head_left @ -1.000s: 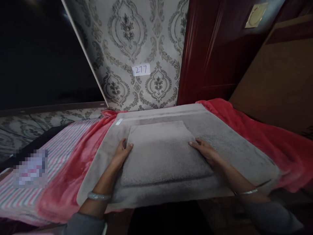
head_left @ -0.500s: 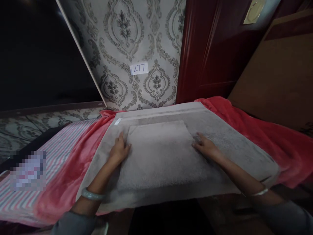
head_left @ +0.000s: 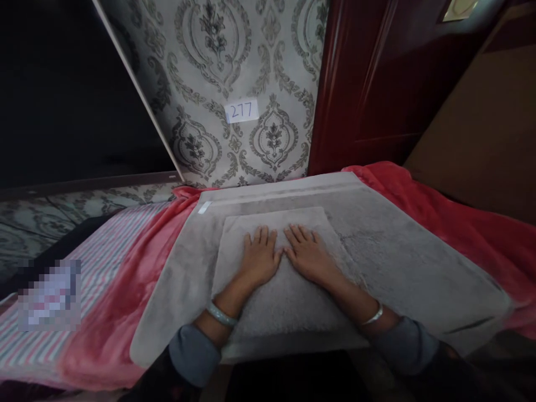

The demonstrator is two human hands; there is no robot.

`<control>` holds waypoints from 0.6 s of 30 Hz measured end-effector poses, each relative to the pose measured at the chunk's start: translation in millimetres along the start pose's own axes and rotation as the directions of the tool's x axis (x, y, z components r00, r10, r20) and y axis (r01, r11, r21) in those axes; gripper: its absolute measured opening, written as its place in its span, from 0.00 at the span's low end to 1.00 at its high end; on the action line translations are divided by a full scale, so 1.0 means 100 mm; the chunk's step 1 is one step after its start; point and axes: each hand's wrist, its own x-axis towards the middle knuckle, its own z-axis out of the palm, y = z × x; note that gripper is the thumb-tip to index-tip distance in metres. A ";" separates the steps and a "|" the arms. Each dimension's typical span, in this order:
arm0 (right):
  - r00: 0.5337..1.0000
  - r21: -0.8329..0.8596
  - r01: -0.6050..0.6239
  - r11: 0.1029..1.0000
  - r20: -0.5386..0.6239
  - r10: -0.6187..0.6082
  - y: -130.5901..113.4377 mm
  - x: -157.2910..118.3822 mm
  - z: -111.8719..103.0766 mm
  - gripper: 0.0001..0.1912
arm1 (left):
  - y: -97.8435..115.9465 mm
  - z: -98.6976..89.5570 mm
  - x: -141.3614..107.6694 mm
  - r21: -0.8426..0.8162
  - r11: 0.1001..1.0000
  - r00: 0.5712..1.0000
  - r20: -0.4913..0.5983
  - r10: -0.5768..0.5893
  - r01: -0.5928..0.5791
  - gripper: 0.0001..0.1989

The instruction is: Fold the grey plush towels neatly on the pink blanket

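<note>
Grey plush square [head_left: 280,307]: lies flat on a larger grey mat [head_left: 410,262], towards its near edge.
Left hand [head_left: 260,255]: palm down on the square, fingers extended and slightly spread, grasping nothing; bangle [head_left: 221,315] at wrist.
Right hand [head_left: 309,255]: likewise flat on the square, fingers fanned, grasping nothing; thumb just beside the left thumb.
Layers beneath: mat on red blanket [head_left: 125,307], blanket partly over striped sheet [head_left: 100,257].
Change from earlier frame: hands, formerly at the square's left and right edges, now together on its top; square about where it was.
Mat edges: far edge near patterned wallpaper [head_left: 274,137]; white tag [head_left: 204,207] at far left corner.
Open room: bare mat both sides of the square, wider on the right; narrow strips along far and near edges.
</note>
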 end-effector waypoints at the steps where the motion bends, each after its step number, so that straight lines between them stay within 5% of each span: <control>1: 1.000 0.000 -0.002 1.000 0.000 0.002 0.01 0.00 0.00 0.31 | 0.00 -0.01 -0.01 -0.006 1.000 1.000 0.003 -0.001 0.001 0.30; 6: 1.000 0.012 0.005 1.000 -0.014 -0.004 0.02 0.02 0.02 0.31 | 0.01 -0.03 -0.01 -0.038 0.999 1.000 0.011 0.011 -0.011 0.31; 10: 1.000 0.006 0.020 1.000 -0.015 -0.020 0.03 -0.01 0.05 0.31 | -0.17 -0.06 0.05 -0.063 0.998 0.998 0.059 0.032 -0.029 0.32; 15: 0.993 0.029 0.004 1.000 0.118 -0.007 0.04 0.14 -0.12 0.31 | -0.55 -0.18 0.29 0.002 0.979 0.971 0.125 -0.202 0.204 0.34; 18: 0.984 0.058 -0.067 0.996 0.166 0.057 0.07 0.36 -0.25 0.31 | -0.59 -0.18 0.42 0.012 0.951 0.940 0.142 -0.309 0.310 0.36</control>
